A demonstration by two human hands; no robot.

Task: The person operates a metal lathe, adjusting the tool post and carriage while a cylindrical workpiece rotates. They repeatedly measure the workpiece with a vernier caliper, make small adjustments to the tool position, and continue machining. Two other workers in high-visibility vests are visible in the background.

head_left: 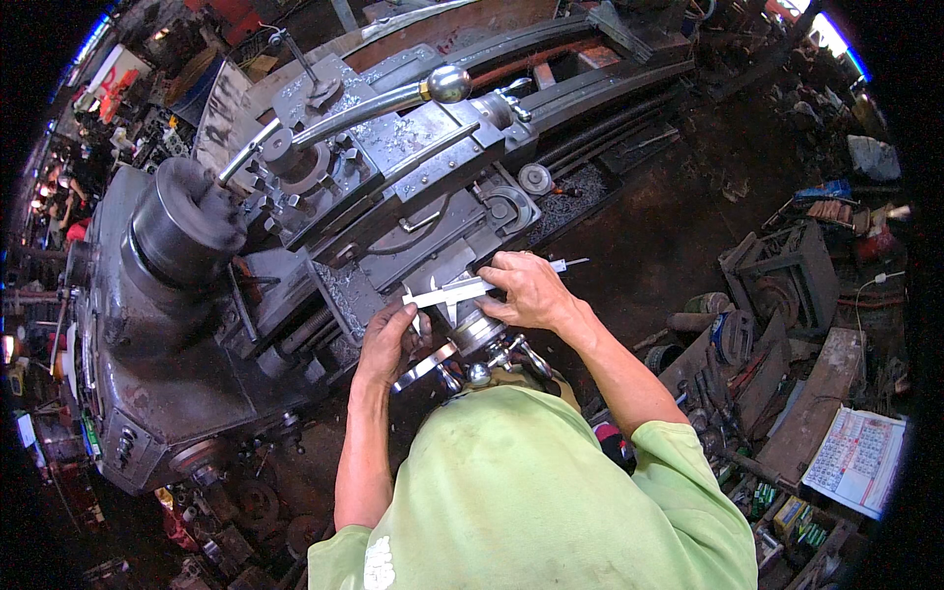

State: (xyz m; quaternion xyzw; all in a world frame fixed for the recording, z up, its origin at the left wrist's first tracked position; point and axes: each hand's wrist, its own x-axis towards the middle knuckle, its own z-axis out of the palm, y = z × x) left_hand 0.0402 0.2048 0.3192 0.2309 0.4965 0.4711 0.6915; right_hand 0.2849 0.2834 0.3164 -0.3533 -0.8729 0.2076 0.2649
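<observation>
A machine workshop: a big grey lathe (295,246), scrap metal (777,285) heaped around.

Both forearms reach forward; left hand (388,339) curled, right hand (529,290) pinching, close together.

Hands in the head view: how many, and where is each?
2. The left hand is at the caliper's jaw end, over the lathe carriage. The right hand grips the caliper's beam further right. No other person's hands are discernible; some may be hidden.

Caliper (462,291) jaws hidden behind left hand (388,339); measured part prob. metal, unclear.
</observation>
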